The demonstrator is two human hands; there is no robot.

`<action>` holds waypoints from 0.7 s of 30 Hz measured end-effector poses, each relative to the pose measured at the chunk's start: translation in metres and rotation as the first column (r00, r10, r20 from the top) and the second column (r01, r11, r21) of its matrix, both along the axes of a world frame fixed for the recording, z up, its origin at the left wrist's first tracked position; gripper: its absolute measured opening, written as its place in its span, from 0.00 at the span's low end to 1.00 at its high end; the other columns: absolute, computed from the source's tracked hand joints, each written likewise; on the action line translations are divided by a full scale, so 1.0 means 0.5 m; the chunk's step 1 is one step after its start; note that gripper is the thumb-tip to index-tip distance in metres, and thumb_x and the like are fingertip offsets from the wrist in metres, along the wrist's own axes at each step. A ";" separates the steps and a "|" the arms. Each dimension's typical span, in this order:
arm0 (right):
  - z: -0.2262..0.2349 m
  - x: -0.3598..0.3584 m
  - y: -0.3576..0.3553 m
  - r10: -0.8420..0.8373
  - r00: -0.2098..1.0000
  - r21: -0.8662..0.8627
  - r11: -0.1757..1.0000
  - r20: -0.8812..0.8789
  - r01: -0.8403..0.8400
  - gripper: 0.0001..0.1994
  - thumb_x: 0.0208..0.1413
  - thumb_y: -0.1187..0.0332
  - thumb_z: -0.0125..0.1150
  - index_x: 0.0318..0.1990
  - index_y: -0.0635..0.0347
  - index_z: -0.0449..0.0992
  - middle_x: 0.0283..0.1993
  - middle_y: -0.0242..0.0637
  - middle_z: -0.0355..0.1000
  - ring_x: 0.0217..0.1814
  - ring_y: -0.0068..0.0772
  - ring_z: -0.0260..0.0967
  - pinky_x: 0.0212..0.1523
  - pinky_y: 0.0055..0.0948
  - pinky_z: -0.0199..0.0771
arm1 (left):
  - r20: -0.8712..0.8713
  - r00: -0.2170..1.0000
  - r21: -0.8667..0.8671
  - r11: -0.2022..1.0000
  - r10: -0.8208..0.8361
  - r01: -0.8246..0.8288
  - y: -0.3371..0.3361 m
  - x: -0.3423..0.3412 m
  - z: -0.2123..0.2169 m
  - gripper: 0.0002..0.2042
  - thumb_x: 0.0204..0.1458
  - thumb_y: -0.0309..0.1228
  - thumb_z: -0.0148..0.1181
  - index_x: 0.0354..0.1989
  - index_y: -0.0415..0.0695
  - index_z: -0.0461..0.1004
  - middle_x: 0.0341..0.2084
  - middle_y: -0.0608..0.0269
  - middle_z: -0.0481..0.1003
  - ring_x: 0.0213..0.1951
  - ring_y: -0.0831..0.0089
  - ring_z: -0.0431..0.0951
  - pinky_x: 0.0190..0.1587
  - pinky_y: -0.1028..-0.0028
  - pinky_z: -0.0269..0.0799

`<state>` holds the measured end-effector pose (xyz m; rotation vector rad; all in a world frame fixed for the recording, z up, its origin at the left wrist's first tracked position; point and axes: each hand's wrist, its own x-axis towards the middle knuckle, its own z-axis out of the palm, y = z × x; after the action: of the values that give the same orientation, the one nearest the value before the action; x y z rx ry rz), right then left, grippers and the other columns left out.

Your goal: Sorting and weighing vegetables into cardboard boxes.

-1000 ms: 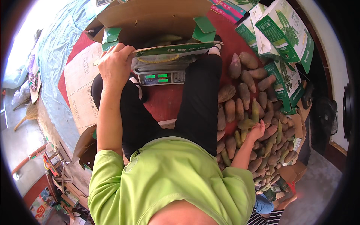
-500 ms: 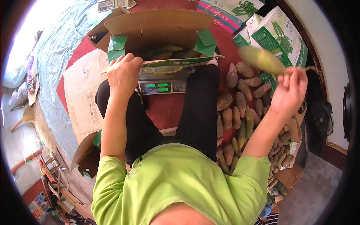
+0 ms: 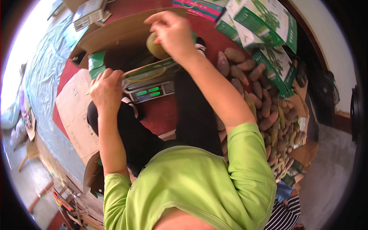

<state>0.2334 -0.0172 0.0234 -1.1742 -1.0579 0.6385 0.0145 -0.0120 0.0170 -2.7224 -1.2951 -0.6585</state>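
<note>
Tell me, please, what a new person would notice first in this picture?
First, the right hand at the top centre, holding a greenish-yellow fruit over the open cardboard box. The left hand grips the box's near flap, above a scale with a green display. A big heap of brownish tubers lies to the right.

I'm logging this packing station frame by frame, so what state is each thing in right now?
Cardboard box: open, flaps up, standing on the scale.
Scale: switched on, green display lit.
Greenish fruit: held over the open box.
Right hand: closed around the fruit.
Left hand: gripping the box's near edge.
Heap of brown tubers: loose on the floor, unpacked.
Green-and-white cartons: stacked beside the heap; whether shut, unclear.
</note>
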 end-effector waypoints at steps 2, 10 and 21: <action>-0.049 -0.008 0.040 -0.170 0.930 0.185 0.976 0.326 0.113 0.09 0.45 0.81 0.51 0.32 0.62 0.77 0.27 0.36 0.74 0.27 0.25 0.70 0.30 0.24 0.71 | -0.025 1.000 -0.024 1.000 0.004 -0.005 -0.002 0.003 0.005 0.03 0.45 0.29 0.57 0.28 0.53 0.76 0.24 0.67 0.70 0.34 0.64 0.74 0.36 0.66 0.68; -0.034 -0.080 0.078 -0.026 0.995 -0.044 0.999 0.100 0.031 0.07 0.47 0.77 0.53 0.28 0.57 0.78 0.28 0.43 0.75 0.33 0.43 0.72 0.38 0.34 0.72 | -0.106 0.993 -0.044 0.998 0.047 -0.052 0.000 -0.002 -0.007 0.05 0.50 0.35 0.55 0.34 0.54 0.76 0.28 0.68 0.73 0.32 0.61 0.74 0.31 0.64 0.68; -0.116 0.186 -0.207 -0.483 0.842 0.116 0.875 0.241 0.470 0.07 0.50 0.75 0.56 0.36 0.62 0.78 0.35 0.37 0.75 0.38 0.27 0.73 0.40 0.26 0.72 | -0.123 0.991 -0.049 0.997 0.048 -0.055 -0.002 -0.001 -0.009 0.06 0.52 0.36 0.55 0.35 0.53 0.76 0.29 0.68 0.73 0.32 0.61 0.75 0.30 0.65 0.67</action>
<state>0.3263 -0.1209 -0.0348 -1.4371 -0.9389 0.0593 0.0140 -0.0129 0.0123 -2.7111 -1.3669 -0.4526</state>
